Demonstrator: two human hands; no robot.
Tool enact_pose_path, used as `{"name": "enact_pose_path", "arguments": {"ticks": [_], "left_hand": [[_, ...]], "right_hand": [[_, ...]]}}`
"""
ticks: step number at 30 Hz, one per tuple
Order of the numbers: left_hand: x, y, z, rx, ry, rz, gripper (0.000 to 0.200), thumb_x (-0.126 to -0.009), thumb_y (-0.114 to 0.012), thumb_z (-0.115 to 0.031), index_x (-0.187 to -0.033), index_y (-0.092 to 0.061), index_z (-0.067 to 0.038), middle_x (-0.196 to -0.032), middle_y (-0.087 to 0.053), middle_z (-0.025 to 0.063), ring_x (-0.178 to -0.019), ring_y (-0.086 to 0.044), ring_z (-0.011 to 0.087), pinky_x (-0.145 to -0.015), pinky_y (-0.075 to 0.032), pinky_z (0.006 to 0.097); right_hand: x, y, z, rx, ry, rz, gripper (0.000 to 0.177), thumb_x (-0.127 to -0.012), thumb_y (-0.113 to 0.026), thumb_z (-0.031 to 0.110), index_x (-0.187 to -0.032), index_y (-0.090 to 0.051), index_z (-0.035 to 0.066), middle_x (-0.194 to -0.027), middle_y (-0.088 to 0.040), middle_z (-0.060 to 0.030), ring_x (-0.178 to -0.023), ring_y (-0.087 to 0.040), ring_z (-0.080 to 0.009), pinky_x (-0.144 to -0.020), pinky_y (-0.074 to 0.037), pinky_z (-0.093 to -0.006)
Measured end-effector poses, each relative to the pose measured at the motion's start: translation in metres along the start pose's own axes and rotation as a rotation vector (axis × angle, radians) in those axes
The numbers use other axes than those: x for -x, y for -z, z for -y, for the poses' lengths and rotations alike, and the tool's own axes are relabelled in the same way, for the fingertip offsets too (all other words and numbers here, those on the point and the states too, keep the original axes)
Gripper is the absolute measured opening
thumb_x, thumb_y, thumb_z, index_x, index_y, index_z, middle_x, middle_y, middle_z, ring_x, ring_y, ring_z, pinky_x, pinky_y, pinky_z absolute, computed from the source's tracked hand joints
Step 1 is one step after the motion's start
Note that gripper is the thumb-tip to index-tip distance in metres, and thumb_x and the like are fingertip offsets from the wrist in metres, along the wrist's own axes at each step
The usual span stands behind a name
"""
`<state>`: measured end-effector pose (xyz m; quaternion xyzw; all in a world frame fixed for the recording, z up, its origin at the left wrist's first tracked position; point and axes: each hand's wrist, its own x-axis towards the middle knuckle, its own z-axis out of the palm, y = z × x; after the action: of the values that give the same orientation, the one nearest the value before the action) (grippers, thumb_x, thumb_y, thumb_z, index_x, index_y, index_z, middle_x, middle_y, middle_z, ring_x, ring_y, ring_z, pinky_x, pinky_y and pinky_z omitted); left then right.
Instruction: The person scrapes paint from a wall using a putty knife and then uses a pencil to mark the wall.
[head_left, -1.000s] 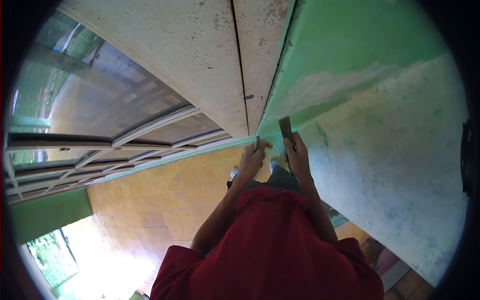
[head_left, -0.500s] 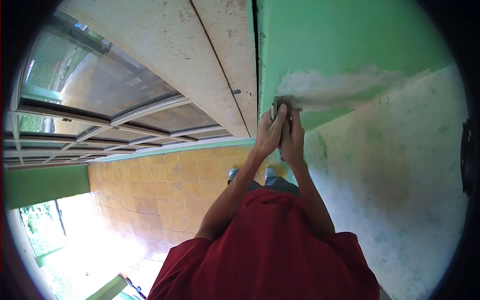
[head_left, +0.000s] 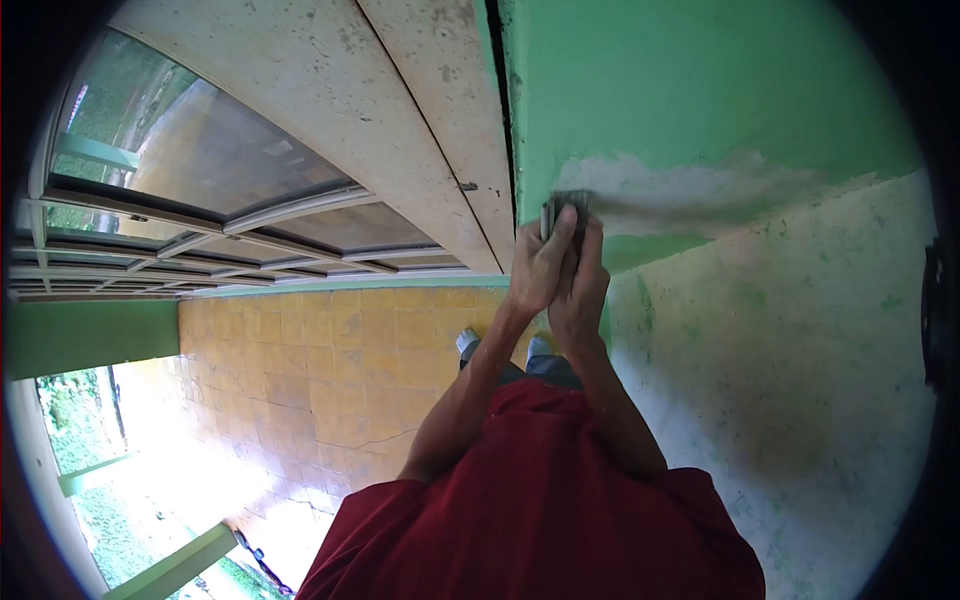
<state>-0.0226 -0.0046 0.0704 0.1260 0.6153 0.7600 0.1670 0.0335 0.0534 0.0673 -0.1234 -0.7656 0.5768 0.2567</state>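
Both my hands are closed together, one beside the other, on what looks like a flat grey scraper (head_left: 573,198). Its broad end shows above my fingers, against the wall; the grip is mostly hidden. My left hand (head_left: 538,265) wraps its left side, thumb laid along the top, and a thin pale metallic edge sticks up by its fingers. My right hand (head_left: 580,290) holds from the right. The scraper's end lies at the left end of a whitish bare patch (head_left: 650,185) in the green painted wall (head_left: 700,80).
A worn pale door frame (head_left: 430,110) stands close left of my hands, with a glass-paned door or window (head_left: 230,150) beyond it. Below the green paint the wall is patchy white (head_left: 780,350). Yellow floor tiles (head_left: 330,350) run leftward, and a green post (head_left: 180,565) stands at lower left.
The hands and scraper stay at nearly the same spot, the scraper's end slightly turned. The view has shifted a little, bringing more of the green post into sight.
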Motion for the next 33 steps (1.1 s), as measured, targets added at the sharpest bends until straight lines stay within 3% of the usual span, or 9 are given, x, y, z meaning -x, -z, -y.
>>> {"name": "enact_pose_path", "arguments": {"ticks": [12, 14, 17, 25, 28, 31, 33], "left_hand": [[0.007, -0.003, 0.008, 0.017, 0.076, -0.049, 0.043, -0.102, -0.050, -0.038, -0.078, -0.058, -0.004, -0.061, -0.047, -0.0043, -0.058, -0.040, 0.0036, -0.048, -0.034, 0.0261], [0.005, -0.007, -0.013, -0.012, -0.010, -0.028, 0.044, -0.102, -0.049, -0.038, -0.077, -0.058, -0.003, -0.060, -0.047, -0.0041, -0.058, -0.040, 0.0040, -0.048, -0.034, 0.0267], [0.009, 0.003, 0.029, -0.022, 0.124, -0.038, 0.045, -0.102, -0.048, -0.038, -0.076, -0.057, -0.003, -0.061, -0.047, -0.0037, -0.059, -0.040, 0.0044, -0.049, -0.034, 0.0269], [0.010, 0.002, 0.030, -0.034, 0.097, -0.028, 0.044, -0.102, -0.049, -0.038, -0.076, -0.056, -0.003, -0.061, -0.048, -0.0034, -0.059, -0.041, 0.0044, -0.048, -0.035, 0.0268], [0.002, 0.001, 0.010, -0.053, 0.045, -0.036, 0.043, -0.102, -0.050, -0.037, -0.079, -0.058, -0.002, -0.059, -0.047, -0.0039, -0.057, -0.040, 0.0042, -0.048, -0.035, 0.0266], [0.008, 0.000, 0.007, -0.082, 0.055, -0.022, 0.042, -0.102, -0.050, -0.037, -0.082, -0.060, -0.001, -0.058, -0.046, -0.0041, -0.056, -0.040, 0.0041, -0.047, -0.035, 0.0264], [0.005, 0.002, 0.007, -0.081, 0.063, -0.012, 0.042, -0.102, -0.050, -0.037, -0.083, -0.060, -0.001, -0.057, -0.046, -0.0041, -0.056, -0.040, 0.0040, -0.047, -0.035, 0.0263]], "right_hand": [[0.003, 0.001, 0.009, 0.013, 0.030, -0.056, 0.027, -0.103, -0.041, 0.016, -0.128, -0.043, 0.007, -0.090, -0.065, -0.0250, -0.083, -0.067, -0.0444, -0.065, -0.051, -0.0430], [0.005, 0.002, 0.014, 0.019, -0.002, -0.062, 0.027, -0.103, -0.041, 0.016, -0.128, -0.044, 0.007, -0.090, -0.065, -0.0252, -0.083, -0.066, -0.0450, -0.065, -0.051, -0.0434], [0.014, 0.001, 0.006, 0.031, -0.075, -0.060, 0.026, -0.102, -0.041, 0.015, -0.127, -0.045, 0.006, -0.093, -0.065, -0.0262, -0.086, -0.066, -0.0454, -0.068, -0.052, -0.0434], [0.014, 0.000, -0.014, 0.001, -0.078, -0.034, 0.029, -0.102, -0.042, 0.016, -0.129, -0.044, 0.005, -0.097, -0.065, -0.0252, -0.090, -0.067, -0.0437, -0.070, -0.052, -0.0416], [0.006, -0.003, -0.012, -0.023, 0.134, -0.082, 0.029, -0.102, -0.043, 0.016, -0.129, -0.044, 0.005, -0.096, -0.065, -0.0248, -0.088, -0.067, -0.0431, -0.069, -0.052, -0.0408], [0.003, -0.001, 0.003, 0.014, 0.003, -0.063, 0.029, -0.102, -0.043, 0.016, -0.129, -0.043, 0.005, -0.096, -0.065, -0.0245, -0.088, -0.067, -0.0423, -0.070, -0.052, -0.0400], [0.006, -0.004, -0.002, 0.003, 0.023, -0.058, 0.029, -0.102, -0.042, 0.017, -0.130, -0.043, 0.006, -0.097, -0.065, -0.0244, -0.089, -0.068, -0.0418, -0.071, -0.052, -0.0399]]}}
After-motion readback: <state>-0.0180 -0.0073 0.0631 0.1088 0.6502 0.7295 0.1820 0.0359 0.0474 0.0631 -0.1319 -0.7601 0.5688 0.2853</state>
